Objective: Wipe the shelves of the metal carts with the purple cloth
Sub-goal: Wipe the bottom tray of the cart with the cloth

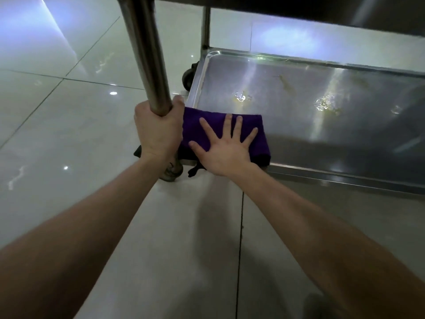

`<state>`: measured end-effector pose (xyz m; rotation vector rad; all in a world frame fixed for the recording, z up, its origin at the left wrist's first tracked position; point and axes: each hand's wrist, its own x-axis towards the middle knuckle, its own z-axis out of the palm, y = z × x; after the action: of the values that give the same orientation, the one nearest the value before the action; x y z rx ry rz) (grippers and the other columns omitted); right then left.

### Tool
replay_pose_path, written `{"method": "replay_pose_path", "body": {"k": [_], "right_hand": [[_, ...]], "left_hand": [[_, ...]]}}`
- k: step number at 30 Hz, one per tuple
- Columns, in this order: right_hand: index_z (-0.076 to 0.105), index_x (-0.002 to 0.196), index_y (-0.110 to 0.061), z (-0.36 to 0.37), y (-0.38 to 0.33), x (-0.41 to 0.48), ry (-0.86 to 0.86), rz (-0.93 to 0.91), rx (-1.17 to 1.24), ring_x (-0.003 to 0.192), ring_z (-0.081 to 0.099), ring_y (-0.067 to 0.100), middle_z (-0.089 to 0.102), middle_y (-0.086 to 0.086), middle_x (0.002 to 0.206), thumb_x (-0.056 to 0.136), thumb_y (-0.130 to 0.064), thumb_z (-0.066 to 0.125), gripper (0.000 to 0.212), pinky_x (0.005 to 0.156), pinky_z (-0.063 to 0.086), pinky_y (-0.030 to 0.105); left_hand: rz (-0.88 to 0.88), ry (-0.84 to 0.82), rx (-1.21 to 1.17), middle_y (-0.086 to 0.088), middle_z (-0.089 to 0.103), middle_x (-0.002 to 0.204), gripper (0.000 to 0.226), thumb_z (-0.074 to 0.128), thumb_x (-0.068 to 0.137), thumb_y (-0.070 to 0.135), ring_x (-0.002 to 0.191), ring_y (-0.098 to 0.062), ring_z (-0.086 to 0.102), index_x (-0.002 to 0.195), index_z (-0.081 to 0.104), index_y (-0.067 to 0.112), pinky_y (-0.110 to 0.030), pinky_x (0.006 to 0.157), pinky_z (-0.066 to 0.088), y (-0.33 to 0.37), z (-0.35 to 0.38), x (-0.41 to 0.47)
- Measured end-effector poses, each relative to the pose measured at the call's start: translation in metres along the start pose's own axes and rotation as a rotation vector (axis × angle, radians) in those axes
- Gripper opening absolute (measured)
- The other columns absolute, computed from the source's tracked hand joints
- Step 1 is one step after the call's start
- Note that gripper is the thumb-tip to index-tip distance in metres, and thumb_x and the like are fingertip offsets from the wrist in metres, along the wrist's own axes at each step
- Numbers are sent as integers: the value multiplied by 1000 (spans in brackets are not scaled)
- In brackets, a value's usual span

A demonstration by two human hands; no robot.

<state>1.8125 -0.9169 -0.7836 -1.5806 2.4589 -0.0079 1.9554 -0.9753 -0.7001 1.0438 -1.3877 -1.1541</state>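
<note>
The metal cart's bottom shelf [299,125] is a shiny steel tray low over the floor, marked with water drops and yellowish smears. A folded purple cloth [257,132] lies flat on the shelf's near left corner. My right hand [226,149] presses down on the cloth, palm flat and fingers spread apart. Around the cart's near left upright post [147,54] my left hand [158,132] is closed, gripping it low down. The underside of the shelf above [345,10] crosses the top of the view.
Glossy pale floor tiles [57,134] surround the cart. A black caster wheel [188,77] sits under the shelf's far left corner, below the far post [205,26]. The near post's foot [171,173] stands on the floor beside a dark wheel part.
</note>
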Motion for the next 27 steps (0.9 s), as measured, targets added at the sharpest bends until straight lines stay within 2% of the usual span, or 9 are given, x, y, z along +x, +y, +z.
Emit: {"method": "replay_pose_path", "body": {"k": [2, 6, 9, 12, 17, 20, 23, 27], "right_hand": [[-11, 163, -60, -8, 29, 14, 9, -59, 24, 162, -25, 42, -20, 12, 179, 87, -97, 6, 87, 117, -22, 78], [-4, 163, -62, -39, 104, 87, -6, 48, 10, 164, -18, 38, -14, 6, 181, 82, -102, 10, 92, 120, -17, 77], [-1, 166, -57, -55, 128, 140, -1, 141, 14, 163, -19, 42, -15, 11, 180, 82, -102, 13, 96, 119, -16, 80], [-6, 168, -52, -57, 103, 159, -15, 176, -8, 161, -18, 52, -15, 21, 178, 83, -99, 11, 98, 113, -15, 86], [-7, 168, -51, -45, 44, 112, -14, 15, 12, 160, -21, 51, -18, 22, 177, 93, -91, 13, 87, 113, -19, 85], [-9, 170, -46, -21, 25, 55, 4, -57, -17, 161, -23, 46, -21, 18, 177, 98, -86, 10, 84, 115, -22, 81], [-8, 171, -43, -16, 31, 20, -16, -125, 2, 163, -24, 38, -20, 10, 179, 102, -82, 14, 82, 121, -20, 75], [-7, 170, -48, -21, 80, -5, -17, -90, 21, 165, -20, 26, -16, -1, 181, 100, -84, 15, 82, 126, -18, 67]], "left_hand": [[-18, -21, -19, 2, 51, 50, 46, 69, 98, 25, 44, -21, 51, 54, 61, 36, -34, 50, 47, -1, 0, 0], [-32, -4, -40, 1, 47, 51, 42, 68, 93, 20, 46, -21, 46, 55, 56, 33, -34, 52, 44, -3, 1, -2], [-35, 34, -62, 0, 45, 51, 28, 66, 89, 17, 44, -21, 43, 66, 52, 22, -29, 48, 41, -4, 3, -1], [-43, 64, -55, 0, 43, 52, 26, 64, 86, 15, 44, -19, 42, 67, 47, 20, -26, 46, 40, -4, 7, 0], [-62, 38, -79, 3, 42, 50, 32, 62, 90, 10, 42, -18, 41, 65, 46, 23, -26, 46, 39, -2, 7, -2], [-81, 37, -88, 0, 40, 50, 41, 61, 89, 10, 41, -20, 39, 56, 47, 31, -27, 46, 37, 3, 8, -3], [-85, 38, -56, -6, 43, 54, 38, 63, 88, 16, 45, -23, 42, 54, 52, 31, -31, 46, 40, 8, 7, -5], [-101, 34, -58, -1, 45, 51, 34, 65, 82, 21, 44, -22, 43, 52, 55, 33, -33, 48, 42, 9, 5, -4]]}}
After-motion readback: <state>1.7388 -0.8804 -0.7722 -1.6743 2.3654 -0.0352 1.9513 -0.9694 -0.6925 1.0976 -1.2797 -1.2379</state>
